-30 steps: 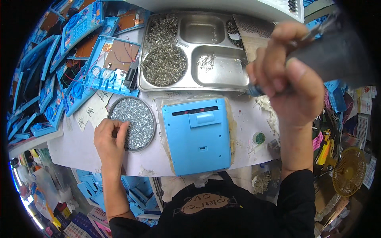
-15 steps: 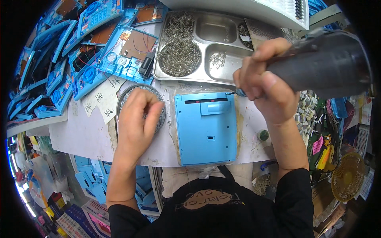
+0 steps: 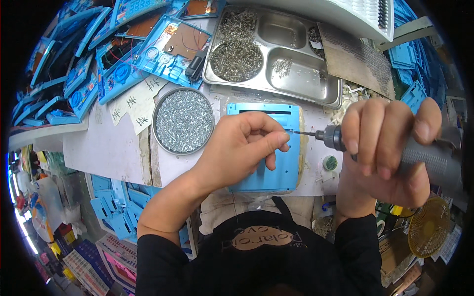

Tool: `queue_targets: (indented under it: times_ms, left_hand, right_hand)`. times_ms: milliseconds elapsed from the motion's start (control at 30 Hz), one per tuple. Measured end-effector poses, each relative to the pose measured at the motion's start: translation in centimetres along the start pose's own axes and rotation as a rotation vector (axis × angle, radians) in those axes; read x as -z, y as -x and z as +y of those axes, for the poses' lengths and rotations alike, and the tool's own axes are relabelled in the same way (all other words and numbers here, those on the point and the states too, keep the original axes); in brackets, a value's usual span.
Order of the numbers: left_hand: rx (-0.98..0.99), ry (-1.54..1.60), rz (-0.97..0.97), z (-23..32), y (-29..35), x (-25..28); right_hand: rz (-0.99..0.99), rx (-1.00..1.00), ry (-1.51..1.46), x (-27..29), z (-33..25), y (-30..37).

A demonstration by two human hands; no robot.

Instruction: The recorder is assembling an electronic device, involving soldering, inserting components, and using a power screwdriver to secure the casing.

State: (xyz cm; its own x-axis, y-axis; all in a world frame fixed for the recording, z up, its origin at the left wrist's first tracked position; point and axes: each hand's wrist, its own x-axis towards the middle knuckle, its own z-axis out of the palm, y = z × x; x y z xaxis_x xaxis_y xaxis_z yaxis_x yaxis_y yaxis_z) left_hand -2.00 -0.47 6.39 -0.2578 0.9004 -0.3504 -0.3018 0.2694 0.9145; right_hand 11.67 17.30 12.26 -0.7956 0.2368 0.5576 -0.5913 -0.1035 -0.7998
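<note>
An electric screwdriver point(image 3: 434, 160) lies nearly level in my right hand point(image 3: 385, 143), whose fingers are wrapped round its dark grey body. Its thin bit points left. At the bit's tip, my left hand point(image 3: 237, 148) pinches with thumb and forefinger; anything between them is too small or hidden to name. Both hands are above a flat blue plastic panel point(image 3: 269, 181) with a slot at its far edge and several small holes. My left hand and wrist cover much of it. Left of the panel stands a round dish point(image 3: 183, 121) full of small silvery screws.
A metal compartment tray point(image 3: 338, 91) with small springs stands beyond the panel. Blue casings with wires and boards point(image 3: 170, 49) are piled at the far left. A small green-topped pot point(image 3: 330, 163) sits right of the panel, and a yellow fan point(image 3: 428, 227) stands lower right.
My left hand has left the screw dish and moved right over the panel to the bit. My right hand has swung the screwdriver away from the panel's far right corner and turned it level.
</note>
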Motion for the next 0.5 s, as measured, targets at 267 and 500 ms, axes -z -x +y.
queue_targets:
  times_ms: [267, 500]
  left_hand:
    - [0.037, 0.146, -0.089, 0.5, -0.2, 0.4]
    - [-0.324, -0.368, 0.072, -0.3, -2.8, 1.3]
  right_hand:
    - [-0.009, 0.006, -0.023, -0.8, -0.6, 0.0]
    - [-0.056, 0.045, 0.040, 1.0, -0.3, 0.1]
